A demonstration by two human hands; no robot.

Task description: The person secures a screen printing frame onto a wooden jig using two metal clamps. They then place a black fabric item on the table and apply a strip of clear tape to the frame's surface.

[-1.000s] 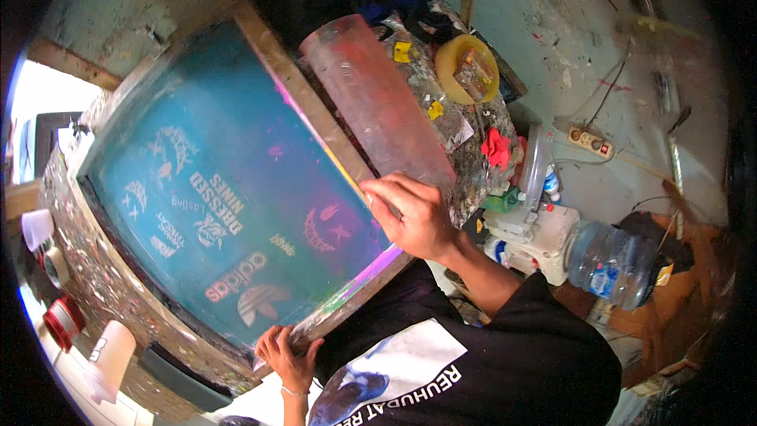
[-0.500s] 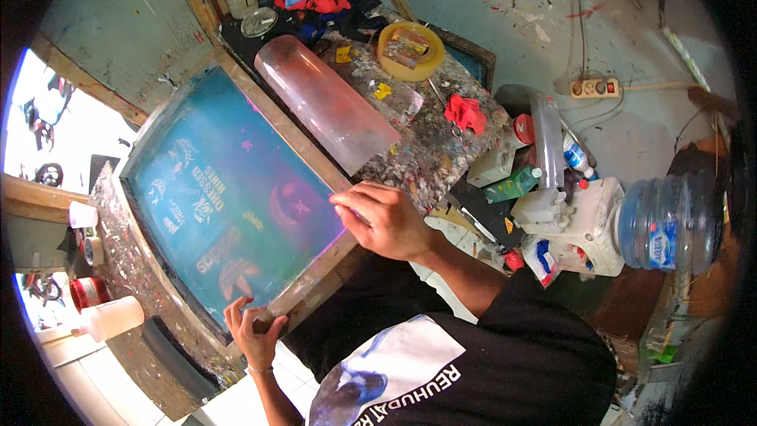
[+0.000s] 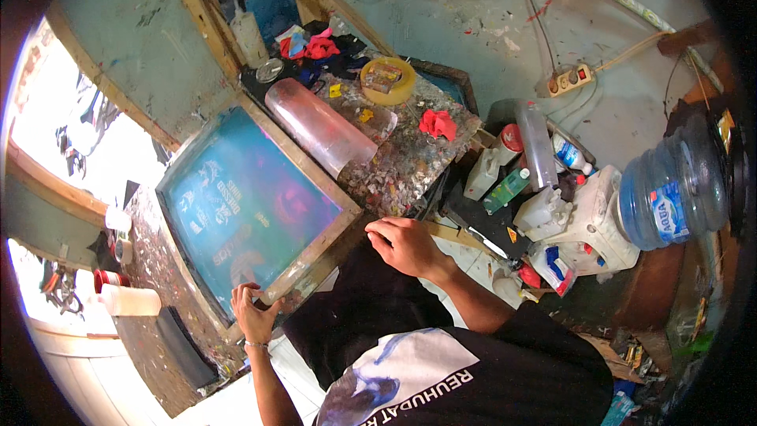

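Perhaps uneven pressure skews the screen (image 3: 244, 201), since your left hand (image 3: 254, 315) clasps its near edge while your right hand (image 3: 406, 246), half-curled and seemingly empty, hangs beside it.

Worn on the head, the wide fisheye looks down over the shirt (image 3: 520, 375) at the left hand (image 3: 254, 317), right hand (image 3: 408, 248) and nearby counter (image 3: 394, 185), edges bowing.

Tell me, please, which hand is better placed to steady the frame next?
Left, I think: the left hand touches the frame at its near corner, while the right hand appears just off its edge.
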